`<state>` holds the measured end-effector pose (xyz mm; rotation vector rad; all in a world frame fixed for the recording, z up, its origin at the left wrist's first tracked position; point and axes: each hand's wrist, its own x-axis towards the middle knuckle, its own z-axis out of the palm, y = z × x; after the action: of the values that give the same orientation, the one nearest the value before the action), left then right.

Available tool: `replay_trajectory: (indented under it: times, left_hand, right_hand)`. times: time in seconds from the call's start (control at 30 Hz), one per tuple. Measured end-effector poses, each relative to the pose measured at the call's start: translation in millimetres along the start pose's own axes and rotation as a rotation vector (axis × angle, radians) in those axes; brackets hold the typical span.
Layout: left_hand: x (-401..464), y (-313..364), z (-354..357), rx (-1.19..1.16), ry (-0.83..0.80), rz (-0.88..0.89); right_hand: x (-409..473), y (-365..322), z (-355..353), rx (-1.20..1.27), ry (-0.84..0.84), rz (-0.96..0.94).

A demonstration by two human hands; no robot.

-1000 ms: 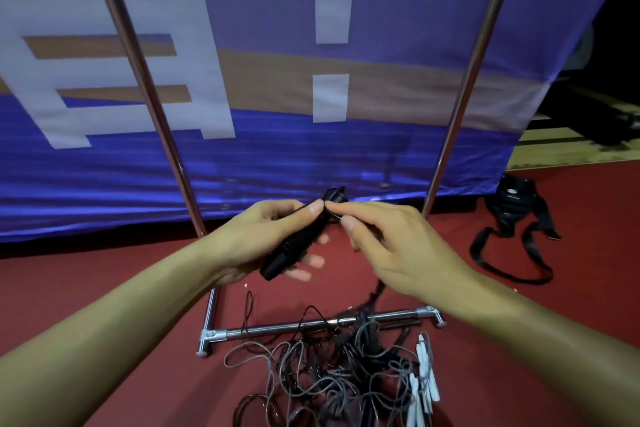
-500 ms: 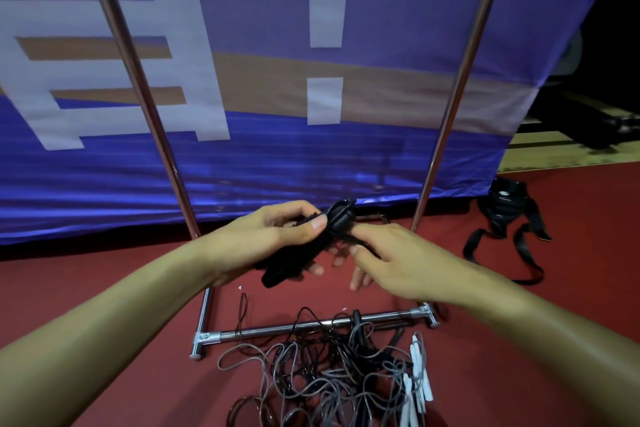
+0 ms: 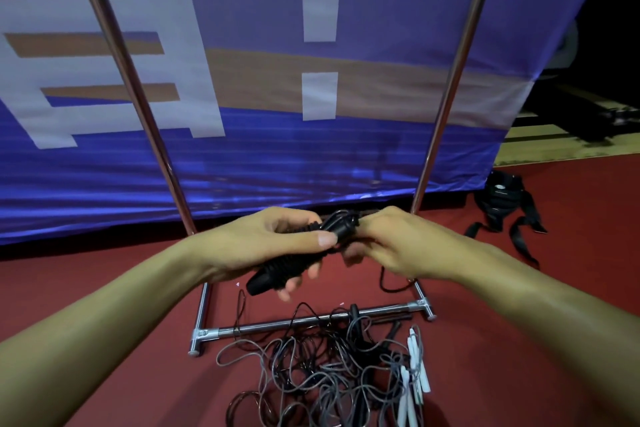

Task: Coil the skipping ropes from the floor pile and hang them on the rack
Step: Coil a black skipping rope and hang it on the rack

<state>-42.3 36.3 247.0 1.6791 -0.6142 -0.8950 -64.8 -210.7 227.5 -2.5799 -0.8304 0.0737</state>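
- Left hand (image 3: pixel 263 246): fingers curled around a black ribbed rope handle (image 3: pixel 280 270), thumb laid along its top. The butt end of the handle sticks out below the fingers, towards the floor; the head end lies at the thumb tip.
- Right hand (image 3: pixel 398 243): fingers bent inward at the head end of the same handle, where a small bunch of black cord (image 3: pixel 341 220) sits. The fingertips are hidden behind the hand and the cord, so whether they pinch the cord cannot be told.
- The two hands meet, touching or very nearly so, at the handle's head.
- A loose run of black cord hangs below the right hand's fingers and curves down to the floor just beside the rack's foot.
- Rope pile (image 3: pixel 329 374): a tangle of grey and black ropes on the red floor (image 3: pixel 104 288), well below both hands' fingers, draped partly over the rack's base bar.
- White handles (image 3: pixel 414 374) lie at the pile's right edge, below the right hand.
- Rack (image 3: pixel 311 321): chrome base bar on the floor under the hands; its two uprights rise beyond the fingers, one outside each hand.
- Behind the uprights stands a blue banner (image 3: pixel 311 156) with white shapes.
- A black strapped bag (image 3: pixel 502 198) lies on the floor, well to the right of the right hand.
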Motion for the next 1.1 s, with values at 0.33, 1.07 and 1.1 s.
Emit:
replay_trajectory:
  times: [0.33, 1.07, 1.1]
  left_hand:
    - [6.1, -5.0, 12.3, 0.481, -0.159, -0.175]
    - [13.1, -9.4, 2.2, 0.322, 0.431, -0.038]
    - [13.1, -6.4, 3.5, 0.276, 0.437, -0.057]
  right_hand:
    - [-3.7, 0.2, -6.0, 0.058, -0.226, 0.086]
    - [-8.8, -26.9, 13.0, 0.239, 0.093, 0.193]
    - [-9.2, -27.6, 14.1, 0.277, 0.126, 0.218]
